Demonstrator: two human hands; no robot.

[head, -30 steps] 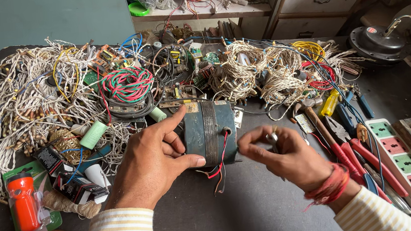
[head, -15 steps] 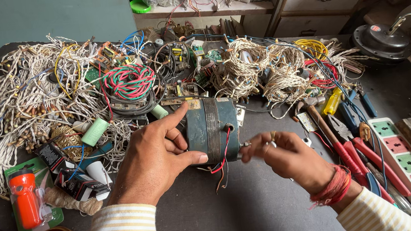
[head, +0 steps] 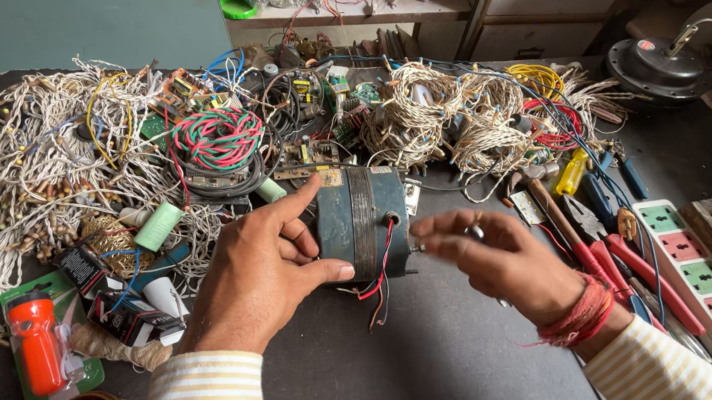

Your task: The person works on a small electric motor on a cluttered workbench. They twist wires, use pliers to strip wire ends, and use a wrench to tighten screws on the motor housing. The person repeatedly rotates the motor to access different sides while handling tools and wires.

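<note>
Blue-green metal is what I see in the middle: a small round motor (head: pixel 364 222) that lies on its side on the dark table (head: pixel 438 356), just in front of the heaps of wire. My left hand (head: pixel 264 272) grasps it from the left side, with the thumb low against its front face and the index finger stretched along its top edge. Red and black wires (head: pixel 378 280) hang out of a hole in the front of the motor and fall on the table.

My right hand (head: pixel 498 256) is at the right end of the motor, where a short shaft sticks out. Its fingers are spread loose and blurred, and I cannot tell if they pinch the shaft or only touch it.

To the left lie a coil of red and green wire (head: pixel 218 139), a pale green cylinder (head: pixel 157 227) and an orange torch (head: pixel 35 341) in its packet. To the right, near my right wrist, are screwdrivers with red handles (head: pixel 637 274) and a power strip (head: pixel 711 280) with coloured sockets.
</note>
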